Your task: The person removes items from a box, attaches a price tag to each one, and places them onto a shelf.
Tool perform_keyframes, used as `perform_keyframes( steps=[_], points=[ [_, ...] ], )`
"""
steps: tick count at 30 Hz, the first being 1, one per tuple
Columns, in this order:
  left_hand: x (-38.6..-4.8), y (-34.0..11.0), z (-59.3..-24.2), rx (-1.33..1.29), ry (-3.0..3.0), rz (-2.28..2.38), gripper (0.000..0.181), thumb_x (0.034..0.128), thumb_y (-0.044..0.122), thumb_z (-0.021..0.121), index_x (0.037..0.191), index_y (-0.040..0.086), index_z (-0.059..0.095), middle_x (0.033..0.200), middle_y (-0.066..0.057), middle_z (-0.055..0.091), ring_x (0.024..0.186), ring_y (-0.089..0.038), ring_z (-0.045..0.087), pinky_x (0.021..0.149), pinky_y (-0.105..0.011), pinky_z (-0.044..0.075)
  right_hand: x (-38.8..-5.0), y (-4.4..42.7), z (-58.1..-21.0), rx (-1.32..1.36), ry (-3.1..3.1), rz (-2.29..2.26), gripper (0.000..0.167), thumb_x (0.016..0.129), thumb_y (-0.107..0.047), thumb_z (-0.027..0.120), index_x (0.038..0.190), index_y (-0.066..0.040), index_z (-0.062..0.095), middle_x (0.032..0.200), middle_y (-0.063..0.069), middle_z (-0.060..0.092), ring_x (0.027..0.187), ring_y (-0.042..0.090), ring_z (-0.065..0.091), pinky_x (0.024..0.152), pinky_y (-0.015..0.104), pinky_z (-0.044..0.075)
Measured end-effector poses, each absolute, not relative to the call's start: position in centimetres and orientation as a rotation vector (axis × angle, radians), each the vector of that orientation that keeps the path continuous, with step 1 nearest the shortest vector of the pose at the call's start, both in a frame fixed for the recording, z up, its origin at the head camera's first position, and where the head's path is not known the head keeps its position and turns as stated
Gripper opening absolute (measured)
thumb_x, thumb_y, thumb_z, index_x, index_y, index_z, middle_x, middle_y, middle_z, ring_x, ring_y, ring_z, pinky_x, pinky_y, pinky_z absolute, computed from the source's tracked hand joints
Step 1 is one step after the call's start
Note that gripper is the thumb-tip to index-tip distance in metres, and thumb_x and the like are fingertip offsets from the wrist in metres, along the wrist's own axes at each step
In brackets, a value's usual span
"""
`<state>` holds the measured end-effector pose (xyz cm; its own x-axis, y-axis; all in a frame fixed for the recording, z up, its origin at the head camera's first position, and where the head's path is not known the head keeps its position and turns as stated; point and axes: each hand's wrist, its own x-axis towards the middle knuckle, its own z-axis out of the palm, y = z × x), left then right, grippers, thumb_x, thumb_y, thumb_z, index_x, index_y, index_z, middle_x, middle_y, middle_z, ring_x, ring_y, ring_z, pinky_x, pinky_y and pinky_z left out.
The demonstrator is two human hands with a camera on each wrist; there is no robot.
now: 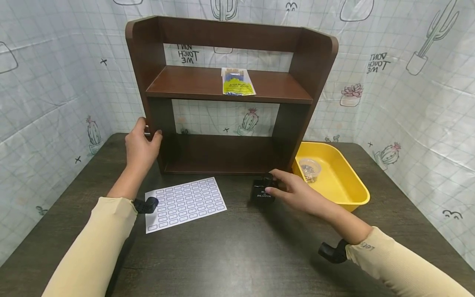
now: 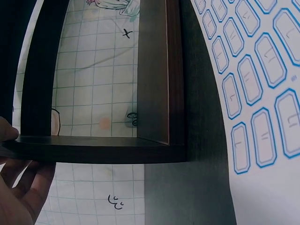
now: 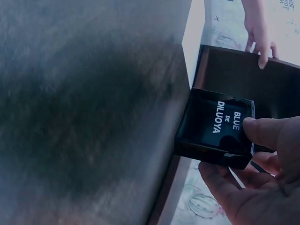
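In the head view, the right hand pinches the box, left of its fingertips, near the shelf's right front corner; the tray is toward the table's far right corner. Left wrist: the left hand grips the shelf's side. Right wrist: thumb on the squarish box's lettered face.

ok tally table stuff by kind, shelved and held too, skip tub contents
Dark brown wooden shelf unit: 1
Yellow plastic tray: 1
Clear round plastic tub: 1
White paper label sheet: 1
Black boxy container: 1
Yellow-green printed packet: 1
Total: 6
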<state>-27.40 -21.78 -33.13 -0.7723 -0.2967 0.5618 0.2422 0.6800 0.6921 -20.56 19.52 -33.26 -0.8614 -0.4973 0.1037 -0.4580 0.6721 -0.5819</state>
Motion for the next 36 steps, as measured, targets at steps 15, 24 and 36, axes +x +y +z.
perform_keyframes(
  steps=[15,24,36],
  points=[
    [-27.4,-21.6,-33.0,0.048,-2.228,-1.041,0.024,0.1025,0.015,0.059,0.120,-0.002,0.058,0.112,-0.026,0.071,0.100,-0.042,0.073,0.074,-0.049,0.054,-20.4,18.0,-35.2,-0.872,2.779,-0.943,0.047,0.101,-0.021,0.070,0.140,0.001,0.057,0.136,0.018,0.067,0.122,0.036,0.065,0.102,0.056,0.053],
    [-27.3,-21.4,-33.0,0.054,-2.232,-1.045,0.025,0.1034,0.015,0.058,0.121,-0.003,0.057,0.114,-0.028,0.070,0.102,-0.043,0.073,0.076,-0.053,0.056,-20.4,17.8,-35.4,-0.904,2.785,-0.947,0.040,0.099,-0.019,0.073,0.133,-0.001,0.061,0.127,0.015,0.070,0.121,0.035,0.066,0.101,0.055,0.054],
    [-27.1,-21.3,-33.0,0.064,-2.233,-1.050,0.025,0.1037,0.015,0.057,0.122,-0.002,0.057,0.117,-0.027,0.070,0.103,-0.043,0.072,0.077,-0.054,0.057,-20.3,17.8,-35.2,-0.885,2.770,-0.921,0.038,0.100,-0.023,0.072,0.130,-0.003,0.062,0.126,0.018,0.070,0.116,0.034,0.066,0.095,0.051,0.055]
  ],
)
